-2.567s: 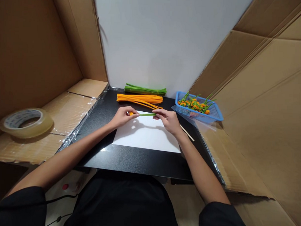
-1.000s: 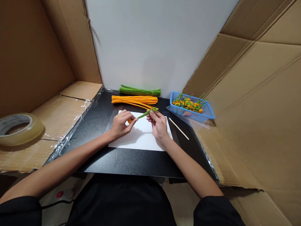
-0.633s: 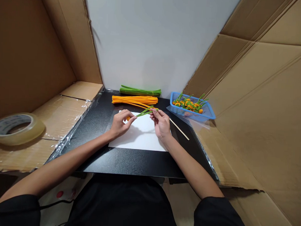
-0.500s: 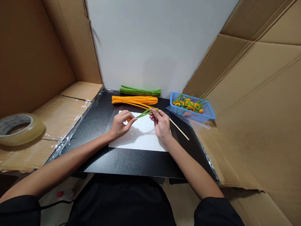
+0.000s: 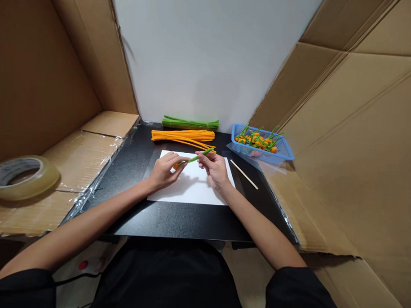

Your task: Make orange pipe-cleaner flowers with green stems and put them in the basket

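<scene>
Above a white sheet of paper [image 5: 190,189], my left hand [image 5: 165,170] pinches a small orange piece [image 5: 176,166], mostly hidden by the fingers, where a green stem [image 5: 193,159] begins. My right hand [image 5: 214,168] closes its thumb and fingers on the same green stem, whose end sticks up past the fingertips. Behind the hands lie an orange bundle of fuzzy sticks [image 5: 182,135] and a green bundle [image 5: 189,124]. A few orange sticks angle out toward my right hand.
A blue basket [image 5: 262,157] with several orange and green pieces stands at the back right. A thin pale stick [image 5: 244,174] lies right of the paper. A tape roll [image 5: 22,177] sits on cardboard at the left. Cardboard walls flank the black table [image 5: 176,220].
My right hand has moved left along the green stem, closer to my left hand. The green strands, spread apart before, now look gathered together. My left hand has barely moved.
</scene>
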A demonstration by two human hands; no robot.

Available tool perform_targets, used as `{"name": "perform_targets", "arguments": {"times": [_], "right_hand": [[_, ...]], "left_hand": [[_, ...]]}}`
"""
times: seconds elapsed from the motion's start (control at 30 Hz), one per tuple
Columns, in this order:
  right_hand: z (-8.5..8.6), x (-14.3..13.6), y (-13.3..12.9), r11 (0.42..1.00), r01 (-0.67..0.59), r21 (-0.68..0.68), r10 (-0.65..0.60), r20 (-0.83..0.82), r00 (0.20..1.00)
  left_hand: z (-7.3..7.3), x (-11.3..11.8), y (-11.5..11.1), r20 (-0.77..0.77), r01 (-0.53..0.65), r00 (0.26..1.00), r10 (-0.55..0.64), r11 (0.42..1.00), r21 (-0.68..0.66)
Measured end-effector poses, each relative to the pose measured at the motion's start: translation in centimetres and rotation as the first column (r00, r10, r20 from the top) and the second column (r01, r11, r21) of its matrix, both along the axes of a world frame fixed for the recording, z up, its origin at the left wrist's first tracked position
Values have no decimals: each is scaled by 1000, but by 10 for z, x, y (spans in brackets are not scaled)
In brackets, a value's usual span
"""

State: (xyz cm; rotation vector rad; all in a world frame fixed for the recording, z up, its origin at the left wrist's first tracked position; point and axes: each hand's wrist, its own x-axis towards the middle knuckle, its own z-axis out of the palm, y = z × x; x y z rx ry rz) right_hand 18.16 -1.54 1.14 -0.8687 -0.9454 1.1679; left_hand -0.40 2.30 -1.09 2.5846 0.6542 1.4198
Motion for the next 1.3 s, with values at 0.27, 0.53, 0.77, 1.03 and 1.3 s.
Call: {"name": "perform_targets", "arguments": {"times": [0.27, 0.53, 0.77, 1.03, 1.3], "right_hand": [[-1, -3, 1, 977, 189, 103, -188, -20, 982], [6, -2, -1, 978, 204, 46, -202, -51, 978], [11, -1, -2, 977, 206, 49, -202, -76, 976], [12, 5, -2, 983, 159, 89, -162, 26, 987], [15, 9, -10, 948, 194, 251, -259, 261, 930]], "left_hand": [[4, 5, -3, 19, -53, 998, 53, 999, 3], [5, 5, -3, 52, -96, 994, 97, 995, -23], [6, 4, 1, 69, -93, 993, 95, 995, -28], [7, 2, 3, 115, -79, 990, 88, 994, -82], [6, 0, 5, 83, -90, 992, 97, 992, -85]]}}
